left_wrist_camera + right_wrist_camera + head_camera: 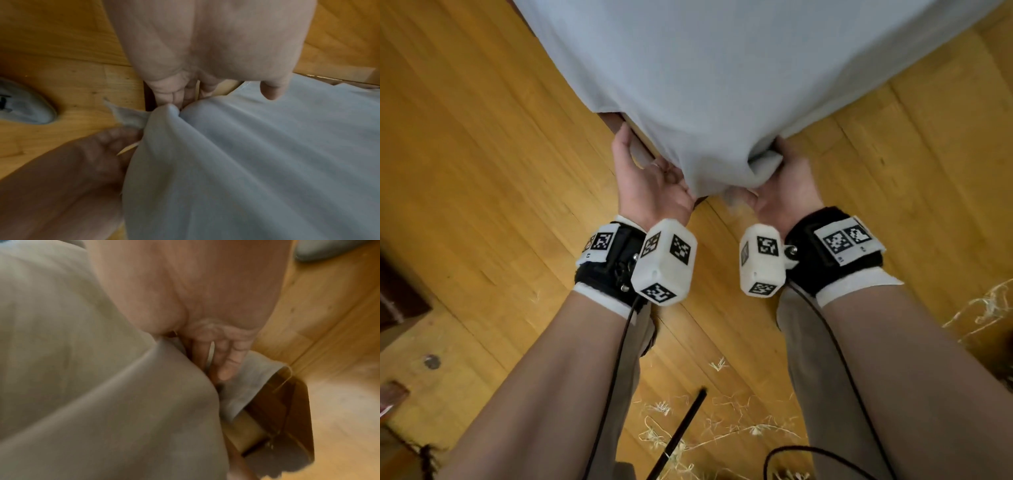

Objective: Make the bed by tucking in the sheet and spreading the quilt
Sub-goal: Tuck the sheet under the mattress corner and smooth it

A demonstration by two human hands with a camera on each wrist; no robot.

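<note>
A pale grey sheet [722, 85] covers the bed corner that points toward me. My left hand [650, 178] is palm-up at the corner's left side. Its fingers [180, 95] reach straight into the gap between the sheet [267, 162] and the dark bed frame [616, 120], with the thumb apart. My right hand [784, 185] is palm-up on the right side, holding a bunched fold of the sheet. In the right wrist view its fingers [226, 363] point down along the sheet [82, 369] beside the frame [287, 410]. No quilt is in view.
Wooden floor [482, 137] surrounds the corner. Straw-like strands [722, 428] and a black stick [681, 431] lie on it near my legs. A grey shoe [24, 105] stands close to the corner. Dark furniture [397, 291] sits at the left edge.
</note>
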